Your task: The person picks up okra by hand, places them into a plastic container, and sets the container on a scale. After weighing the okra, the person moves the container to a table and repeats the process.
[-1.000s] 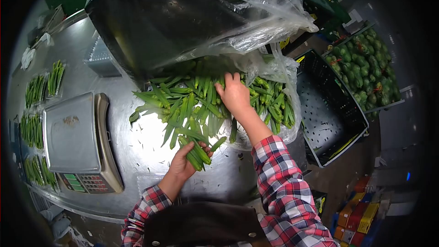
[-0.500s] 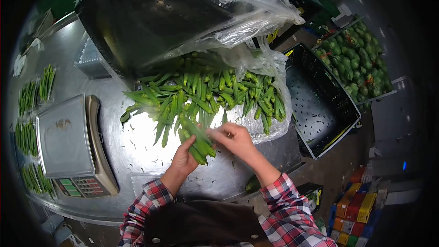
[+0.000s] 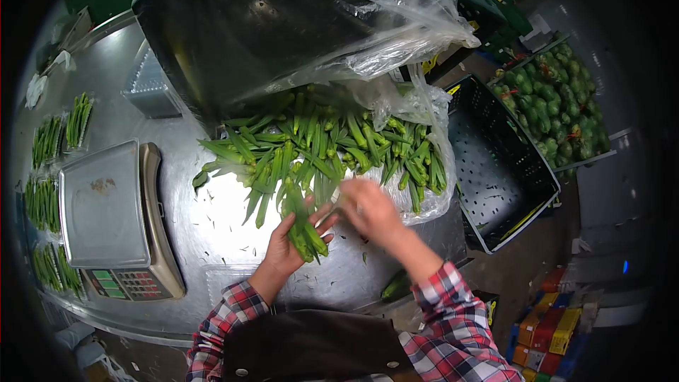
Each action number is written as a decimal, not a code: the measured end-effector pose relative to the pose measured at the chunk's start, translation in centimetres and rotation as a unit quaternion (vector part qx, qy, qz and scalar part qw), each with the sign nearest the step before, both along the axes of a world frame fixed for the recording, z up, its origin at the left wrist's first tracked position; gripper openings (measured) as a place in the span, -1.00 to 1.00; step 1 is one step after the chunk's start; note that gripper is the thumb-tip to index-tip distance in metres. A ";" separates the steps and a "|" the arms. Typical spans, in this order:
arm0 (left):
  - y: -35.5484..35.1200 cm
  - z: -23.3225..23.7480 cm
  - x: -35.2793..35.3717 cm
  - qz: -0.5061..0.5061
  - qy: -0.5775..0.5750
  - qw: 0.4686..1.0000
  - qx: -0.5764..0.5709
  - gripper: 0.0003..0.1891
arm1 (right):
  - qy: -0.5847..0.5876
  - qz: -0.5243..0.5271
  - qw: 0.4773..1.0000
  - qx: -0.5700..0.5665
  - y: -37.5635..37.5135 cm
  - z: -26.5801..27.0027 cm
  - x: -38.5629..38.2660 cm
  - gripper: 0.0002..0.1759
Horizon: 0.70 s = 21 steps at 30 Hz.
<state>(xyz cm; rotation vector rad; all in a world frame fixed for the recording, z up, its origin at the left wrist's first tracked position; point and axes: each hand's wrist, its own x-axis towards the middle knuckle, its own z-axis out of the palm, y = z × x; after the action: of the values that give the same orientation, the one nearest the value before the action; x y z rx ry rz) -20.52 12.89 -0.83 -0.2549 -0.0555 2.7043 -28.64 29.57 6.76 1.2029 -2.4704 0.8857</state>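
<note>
**A fistful of okra, right of the scale**

My left hand [image 3: 285, 253] is closed around the okra bundle [image 3: 300, 225], thumb on one side and fingers wrapped over the other. It holds the bundle just above the steel desk [image 3: 212, 230], to the right of the scale [image 3: 113, 219]. The pods lie side by side, so the bundle's long axis runs nearly straight away from my body. Its far end leans a little toward the scale and its near end sticks out below my fingers. I cannot make out which end carries the stems.

My left forearm comes up from the lower edge in a plaid sleeve, with the wrist bent slightly back. My right hand [image 3: 369, 209] is farther right of the scale, level with the top of the bundle and close beside it, fingers pointing toward it. It is blurred, so I cannot tell whether it is open or pinching a pod.

The okra pile [image 3: 332, 143] lies beyond the scale and to its right. Its pods point every which way as they spill out of the clear plastic bag [image 3: 396, 42]. A black crate [image 3: 495, 163] sits well to the right of the scale, past the desk's edge.
</note>
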 end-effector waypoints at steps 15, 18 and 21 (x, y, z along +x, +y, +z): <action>-7.7 5.3 5.9 -0.109 0.104 0.880 -0.450 -0.40 | 0.067 -0.228 0.961 0.139 -3.0 -5.0 -11.4 -0.69; -10.0 7.5 9.7 -0.167 0.264 0.540 -0.782 -0.49 | 0.103 -0.203 0.969 0.097 -1.1 -5.1 -12.7 -0.79; -10.8 6.5 13.1 -0.184 0.361 0.296 -0.865 -0.43 | 0.009 -0.279 0.958 0.064 1.6 -4.3 -12.9 -0.78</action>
<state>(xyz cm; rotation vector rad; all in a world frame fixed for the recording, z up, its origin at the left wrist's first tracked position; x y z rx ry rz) -7.38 2.10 5.62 0.3913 2.6397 0.8527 -41.56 31.13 2.50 0.4774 -2.6642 0.5560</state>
